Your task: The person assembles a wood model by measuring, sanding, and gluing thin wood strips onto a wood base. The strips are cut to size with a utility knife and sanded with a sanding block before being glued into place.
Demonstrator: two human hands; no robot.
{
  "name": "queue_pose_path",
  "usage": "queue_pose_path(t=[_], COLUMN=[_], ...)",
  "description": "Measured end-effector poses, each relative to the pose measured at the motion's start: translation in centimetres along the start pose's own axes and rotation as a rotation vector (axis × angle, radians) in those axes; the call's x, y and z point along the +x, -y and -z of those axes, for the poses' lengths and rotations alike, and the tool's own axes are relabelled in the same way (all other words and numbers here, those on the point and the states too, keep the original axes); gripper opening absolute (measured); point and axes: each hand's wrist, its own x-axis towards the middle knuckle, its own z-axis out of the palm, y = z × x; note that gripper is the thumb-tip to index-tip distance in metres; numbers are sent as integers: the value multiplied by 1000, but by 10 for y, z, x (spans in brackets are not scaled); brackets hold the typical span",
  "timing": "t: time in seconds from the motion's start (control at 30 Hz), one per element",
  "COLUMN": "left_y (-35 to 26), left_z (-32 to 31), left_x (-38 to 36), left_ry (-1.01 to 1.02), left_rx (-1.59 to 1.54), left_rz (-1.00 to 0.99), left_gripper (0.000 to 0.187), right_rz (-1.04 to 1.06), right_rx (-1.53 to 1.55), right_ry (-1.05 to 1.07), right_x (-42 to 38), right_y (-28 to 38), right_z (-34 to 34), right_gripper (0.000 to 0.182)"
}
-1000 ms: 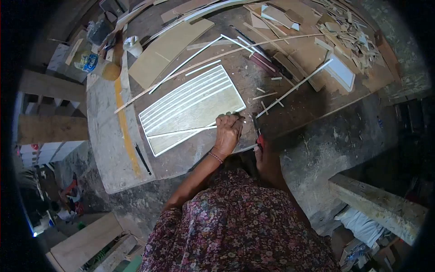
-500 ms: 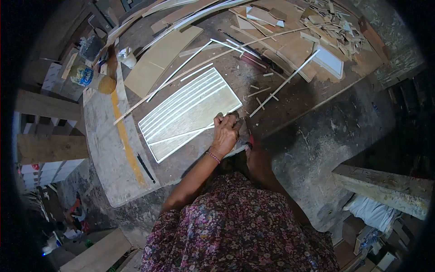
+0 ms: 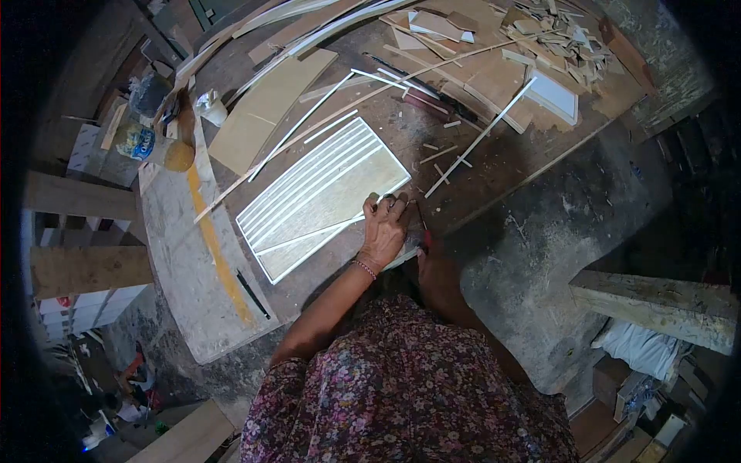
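A light wooden panel (image 3: 340,185) with a white border and several parallel white strips lies on the worktable. My left hand (image 3: 384,231) is closed at its near right edge, fingers bent over a thin white strip (image 3: 309,236) that slants across the panel. Close beside it, in shadow, my right hand (image 3: 423,258) is closed around a slim tool with a red handle (image 3: 428,238). The tool's tip and most of that hand's fingers are hard to make out.
Long thin strips (image 3: 301,127) and a tan curved board (image 3: 270,108) lie beyond the panel. Wood offcuts (image 3: 556,54) are heaped at the far right. A jar (image 3: 179,156), a white cup (image 3: 211,108) and a black pen-like tool (image 3: 253,295) are on the left.
The view has shifted slightly. Both hands stay at the panel's near right edge, and the left fingers have shifted a little on the strip.
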Motion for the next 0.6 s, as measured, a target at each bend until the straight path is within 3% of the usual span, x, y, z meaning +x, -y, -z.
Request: queue_pose_path(t=[0.1, 0.3, 0.5, 0.6], left_y=[0, 1, 2, 3], left_z=[-1, -1, -2, -1], left_x=[-1, 0, -2, 1], left_ry=[-11, -4, 23, -2], left_rx=[-8, -26, -77, -129], left_rz=[2, 14, 16, 25], left_gripper=[31, 31, 26, 26], right_rz=[-93, -17, -190, -76], right_rx=[-23, 25, -4, -57], right_ry=[39, -59, 56, 35], right_x=[4, 3, 5, 1], right_y=[-2, -6, 6, 13], right_z=[-6, -13, -4, 5], right_gripper=[33, 35, 34, 34])
